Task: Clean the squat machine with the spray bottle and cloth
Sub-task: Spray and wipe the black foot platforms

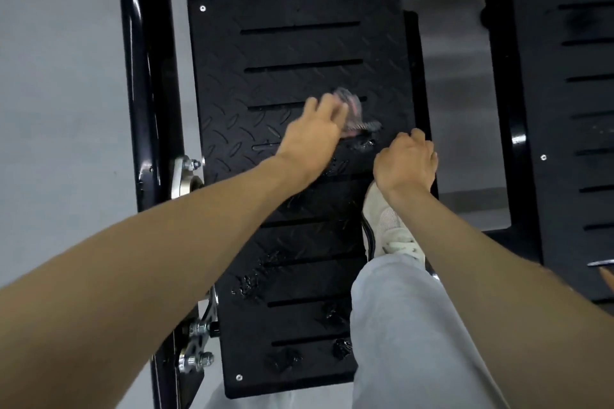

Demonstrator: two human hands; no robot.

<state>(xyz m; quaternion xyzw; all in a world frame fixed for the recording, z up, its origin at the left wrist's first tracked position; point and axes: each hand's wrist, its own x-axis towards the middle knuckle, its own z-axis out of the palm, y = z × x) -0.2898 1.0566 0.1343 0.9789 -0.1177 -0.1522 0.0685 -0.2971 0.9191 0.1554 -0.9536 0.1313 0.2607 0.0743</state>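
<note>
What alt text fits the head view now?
Left hand holds a blurred cloth against the black diamond-plate footplate, dotted with wet patches. Right hand is curled at the plate's right edge, above a white sneaker.

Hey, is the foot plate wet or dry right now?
Wet: glossy droplets sit on the foot plate beside the cloth held by the left hand.

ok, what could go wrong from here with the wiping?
1. The shoe stands on the footplate beside wet patches: it could slip.
2. The cloth in the left hand lies over a slot: it may snag.
3. The lower patches could get missed.
</note>
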